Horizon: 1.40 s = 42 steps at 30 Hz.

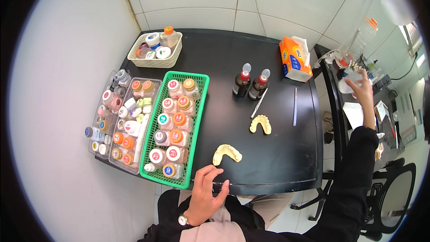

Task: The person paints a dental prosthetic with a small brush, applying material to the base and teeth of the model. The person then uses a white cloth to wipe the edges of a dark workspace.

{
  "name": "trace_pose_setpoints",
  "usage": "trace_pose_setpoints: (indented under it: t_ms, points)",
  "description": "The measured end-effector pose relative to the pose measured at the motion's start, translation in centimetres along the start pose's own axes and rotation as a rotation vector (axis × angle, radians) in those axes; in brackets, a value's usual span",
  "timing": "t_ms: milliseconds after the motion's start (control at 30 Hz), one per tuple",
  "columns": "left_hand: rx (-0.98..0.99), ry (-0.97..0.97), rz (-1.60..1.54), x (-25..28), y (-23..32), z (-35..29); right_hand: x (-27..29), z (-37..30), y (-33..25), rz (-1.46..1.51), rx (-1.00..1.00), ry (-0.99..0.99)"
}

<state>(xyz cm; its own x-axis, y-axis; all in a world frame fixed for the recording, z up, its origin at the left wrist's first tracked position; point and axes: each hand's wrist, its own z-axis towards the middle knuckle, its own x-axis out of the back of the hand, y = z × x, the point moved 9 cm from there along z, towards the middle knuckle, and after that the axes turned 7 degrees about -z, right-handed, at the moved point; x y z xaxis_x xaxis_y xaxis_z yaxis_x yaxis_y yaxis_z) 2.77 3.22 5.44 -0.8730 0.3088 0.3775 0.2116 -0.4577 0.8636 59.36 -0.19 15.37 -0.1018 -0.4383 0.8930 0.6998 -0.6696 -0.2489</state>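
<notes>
My left hand is at the front edge of the black table, thumb and fingers apart with nothing between them. Just beyond its fingertips lies a cream horseshoe-shaped dental cast. A second dental cast, its teeth showing, lies farther right. My right arm stretches out to the side bench, where my right hand is open, fingers spread beside a whitish round item; whether they touch it is unclear. Tooth-shaped pieces in a row show just past that hand.
A green basket of capped jars and clear trays of bottles line the left. A cream basket stands behind. Two dark dropper bottles, a white pen-like stick, a blue-grey strip and a tissue pack stand or lie rightward.
</notes>
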Motion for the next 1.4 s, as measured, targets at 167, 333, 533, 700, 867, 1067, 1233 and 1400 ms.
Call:
trace_pose_setpoints:
  t_ms: [167,333,533,700,867,1067,1233,1400]
  points:
    - [0.149,-0.127,-0.036,-0.7,-1.6,-1.0,-0.7,2.6,6.8,-0.067,-0.111,-0.066]
    - [0.144,-0.103,-0.050,-0.5,-1.4,-1.0,-2.0,3.3,9.7,-0.137,-0.109,-0.005]
    - [0.132,-0.228,-0.037,-1.5,-1.7,-1.1,-2.6,2.6,7.7,-0.257,-0.128,-0.077]
    - [0.048,-0.251,-0.035,-1.7,-0.9,-1.7,-1.5,2.4,7.5,-0.376,-0.070,0.083]
    - [-0.009,-0.217,-0.037,-1.0,-0.1,-1.9,-1.3,2.2,7.4,-0.353,-0.078,0.191]
    - [0.016,-0.272,-0.052,-1.3,-0.3,-2.4,0.2,1.5,7.7,-0.456,-0.170,0.182]
    - [-0.060,-0.328,-0.105,-2.2,0.1,-3.2,6.6,-2.9,-2.4,-0.476,0.015,0.309]
    - [-0.098,-0.497,-0.161,-3.2,0.6,-4.9,9.6,-10.7,-14.8,0.199,0.324,0.173]
